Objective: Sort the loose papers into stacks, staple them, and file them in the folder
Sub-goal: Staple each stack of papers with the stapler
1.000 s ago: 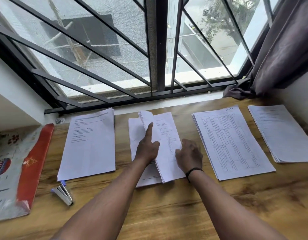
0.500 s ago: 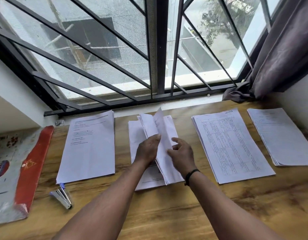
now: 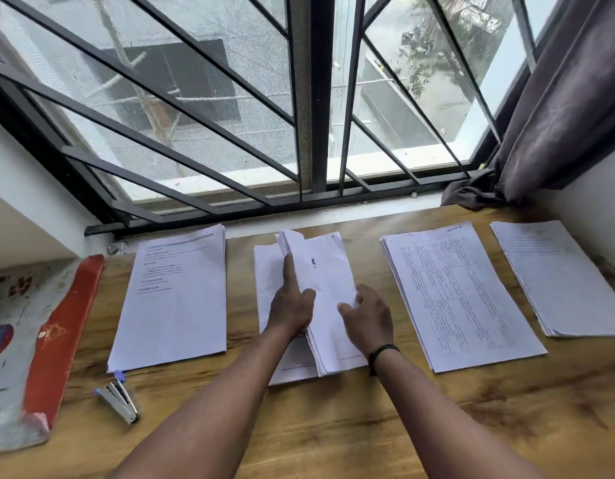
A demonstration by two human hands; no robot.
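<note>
Middle stack (image 3: 328, 305) sits centre of the desk (image 3: 333, 426), skewed over a flat sheet pile underneath. Left hand (image 3: 292, 307) pins its left edge, index finger straight along the sheets, other fingers curled at the edge, likely to keep pages from sliding. Right hand (image 3: 368, 319) rests on the right side, fingers loosely bent on the top page; can't tell if it pinches one.

Three other stacks lie flat and apart: left stack (image 3: 174, 299), table-print stack (image 3: 461, 299), far-right stack (image 3: 562, 274).

Stapler (image 3: 121, 402) lies near the front left, untouched. Red-edged folder (image 3: 57, 340) lies closed at far left; contents not visible.
</note>
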